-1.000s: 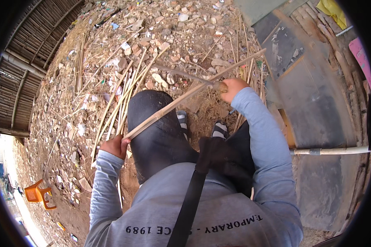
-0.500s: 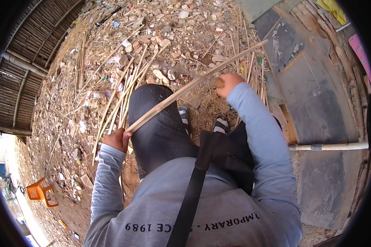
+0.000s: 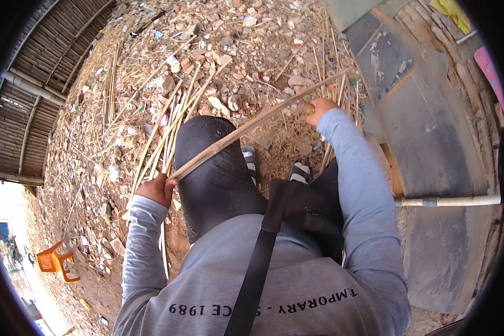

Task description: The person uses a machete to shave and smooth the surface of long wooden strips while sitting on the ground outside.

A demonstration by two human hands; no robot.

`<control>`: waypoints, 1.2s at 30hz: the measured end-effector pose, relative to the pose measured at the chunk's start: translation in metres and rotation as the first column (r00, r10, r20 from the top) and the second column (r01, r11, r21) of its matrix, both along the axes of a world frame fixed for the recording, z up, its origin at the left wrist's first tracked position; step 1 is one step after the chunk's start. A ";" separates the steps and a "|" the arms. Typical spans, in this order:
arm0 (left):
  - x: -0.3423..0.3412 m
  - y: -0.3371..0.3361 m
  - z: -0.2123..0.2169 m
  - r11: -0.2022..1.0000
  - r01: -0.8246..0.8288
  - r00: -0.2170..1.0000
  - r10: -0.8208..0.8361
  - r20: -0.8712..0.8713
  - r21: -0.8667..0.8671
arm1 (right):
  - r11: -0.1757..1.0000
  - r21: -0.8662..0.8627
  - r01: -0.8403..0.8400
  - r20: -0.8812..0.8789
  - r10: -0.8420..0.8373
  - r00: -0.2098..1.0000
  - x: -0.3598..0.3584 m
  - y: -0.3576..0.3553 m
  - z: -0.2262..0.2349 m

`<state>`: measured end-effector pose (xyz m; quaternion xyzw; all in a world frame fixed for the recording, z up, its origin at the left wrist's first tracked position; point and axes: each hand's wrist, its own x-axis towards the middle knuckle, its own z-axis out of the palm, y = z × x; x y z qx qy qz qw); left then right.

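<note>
Loose canes (image 3: 168,126) are lying scattered over rubble (image 3: 229,50) and dry straw, pretty messy ground overall. An orange plastic chair (image 3: 55,261) is sitting down in the lower left, well apart from everything. A white pipe (image 3: 448,201) is lying across the dark slab (image 3: 431,117) on the right (grey tape around its middle). A bamboo fence (image 3: 36,78) is curving along the upper left edge.
</note>
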<state>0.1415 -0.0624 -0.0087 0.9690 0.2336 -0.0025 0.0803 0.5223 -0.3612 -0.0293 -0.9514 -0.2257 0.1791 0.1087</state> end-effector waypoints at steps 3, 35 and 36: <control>-0.008 0.006 0.002 1.000 0.008 0.998 -0.009 -0.062 -0.027 | 0.998 0.024 -0.057 0.072 0.055 0.996 -0.028 0.017 0.020; -0.007 -0.006 -0.004 0.988 -0.019 1.000 0.018 0.011 0.153 | 0.987 -0.020 0.159 0.166 -0.154 0.974 0.028 -0.034 0.000; -0.009 -0.004 -0.002 0.985 -0.005 1.000 0.002 0.017 0.171 | 0.985 -0.138 0.105 0.146 -0.085 0.986 0.027 -0.034 0.004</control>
